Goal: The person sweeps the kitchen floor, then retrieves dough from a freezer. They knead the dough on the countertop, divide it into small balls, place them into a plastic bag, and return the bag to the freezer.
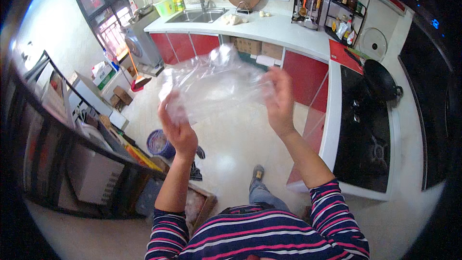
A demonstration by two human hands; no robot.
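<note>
A clear plastic bag [220, 83] is stretched out in the air between my two hands, above the kitchen floor. My left hand [177, 126] grips its left end, with the fingers partly seen through the film. At the bag's right end, my right hand [279, 97] holds the edge between bent fingers and thumb. The bag is crumpled along the top and somewhat blurred. Whether anything lies inside it, I cannot tell.
Beyond the bag runs a white counter [278, 29] with a double sink [196, 16]. To the right are a black cooktop [364, 133] and a wok [380, 79]. A blue basket [158, 143] stands on the floor at left, near a cluttered rack [108, 144].
</note>
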